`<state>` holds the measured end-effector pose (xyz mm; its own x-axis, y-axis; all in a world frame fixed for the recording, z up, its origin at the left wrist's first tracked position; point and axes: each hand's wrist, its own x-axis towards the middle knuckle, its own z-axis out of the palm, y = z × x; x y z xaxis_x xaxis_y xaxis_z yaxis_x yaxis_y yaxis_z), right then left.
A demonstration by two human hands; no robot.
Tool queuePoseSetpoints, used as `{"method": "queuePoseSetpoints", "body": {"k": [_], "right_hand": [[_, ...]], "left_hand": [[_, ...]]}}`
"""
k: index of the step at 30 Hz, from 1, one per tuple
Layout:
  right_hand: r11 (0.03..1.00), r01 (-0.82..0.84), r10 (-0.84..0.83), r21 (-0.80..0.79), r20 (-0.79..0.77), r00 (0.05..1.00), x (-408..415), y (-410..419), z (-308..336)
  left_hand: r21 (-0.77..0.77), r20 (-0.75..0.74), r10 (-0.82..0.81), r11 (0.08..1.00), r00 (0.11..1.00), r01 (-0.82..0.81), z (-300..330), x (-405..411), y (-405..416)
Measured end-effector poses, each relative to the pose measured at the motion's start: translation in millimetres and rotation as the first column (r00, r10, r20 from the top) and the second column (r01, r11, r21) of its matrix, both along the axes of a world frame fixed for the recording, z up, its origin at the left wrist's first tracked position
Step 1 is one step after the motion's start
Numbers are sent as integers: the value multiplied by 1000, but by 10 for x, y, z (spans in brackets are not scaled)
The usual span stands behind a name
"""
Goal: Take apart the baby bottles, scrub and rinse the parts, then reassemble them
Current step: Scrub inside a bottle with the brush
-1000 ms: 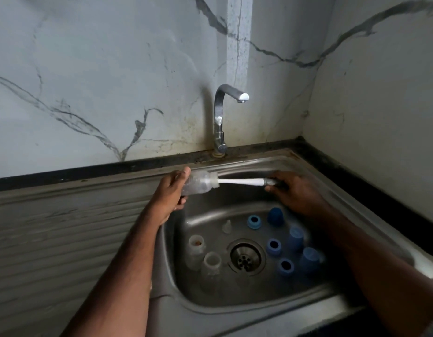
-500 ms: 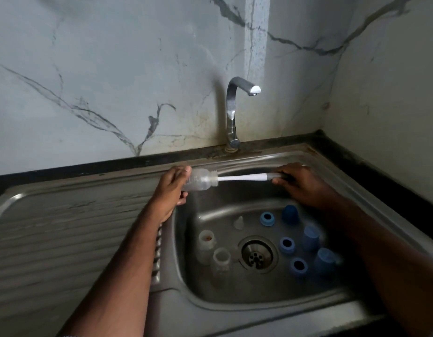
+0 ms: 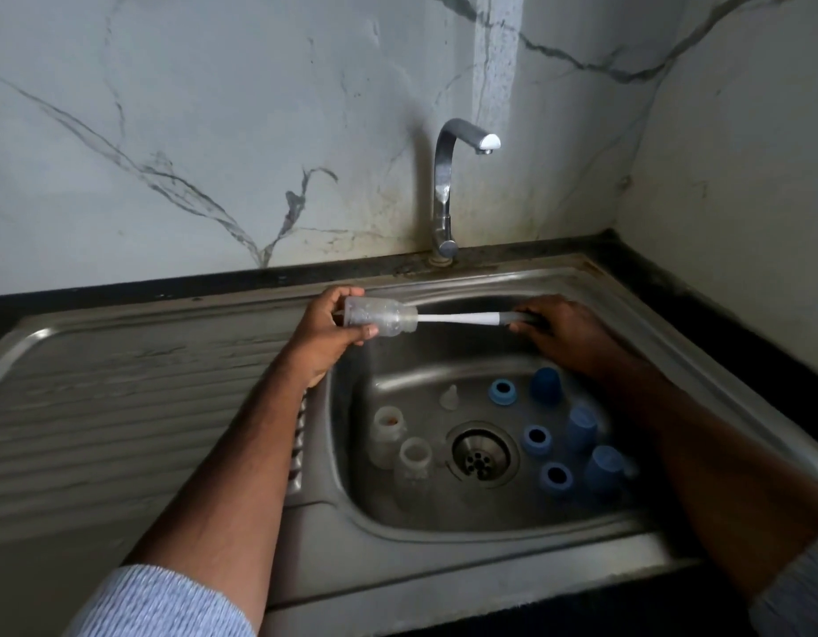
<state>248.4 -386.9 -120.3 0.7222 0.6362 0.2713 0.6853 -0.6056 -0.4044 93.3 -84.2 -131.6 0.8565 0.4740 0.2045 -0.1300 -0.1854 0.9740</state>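
Two hands scrub: the left hand [image 3: 322, 335] grips the bottle [image 3: 380, 317], the right hand [image 3: 565, 331] grasps the brush [image 3: 462, 319]; rinsing presumably follows.

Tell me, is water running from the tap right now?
No, the tap spout shows no stream, and the left hand holds the bottle away from it.
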Motion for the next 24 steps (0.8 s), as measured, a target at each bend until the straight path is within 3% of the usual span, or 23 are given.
{"method": "queuePoseSetpoints", "body": {"k": [16, 24], "right_hand": [[999, -37, 37, -1, -134, 990, 60, 3, -139], [991, -64, 78, 119, -118, 990, 95, -134, -175]], "left_hand": [[64, 16, 16, 998, 1000, -17, -47, 14, 18], [51, -14, -16, 999, 1000, 17, -42, -47, 8]]}}
